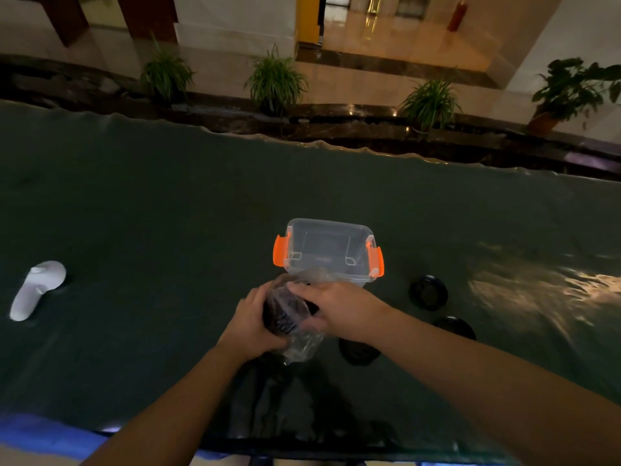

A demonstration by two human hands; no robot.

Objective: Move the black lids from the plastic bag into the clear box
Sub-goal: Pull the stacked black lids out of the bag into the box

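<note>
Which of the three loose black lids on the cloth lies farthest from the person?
The lid just right of the clear box; the other two sit nearer, one partly hidden under the right forearm.

One clear plastic box with orange side latches stands on the dark green cloth-covered desk; the latches number two. One crinkled clear plastic bag holds a stack of black round lids, too bunched together to count. Three loose black round lids lie on the desk: one right of the box, one nearer, and one partly hidden under a forearm. One white handheld controller lies far left. Two bare hands, left and right, are in view. Four potted green plants stand beyond the desk.
</note>
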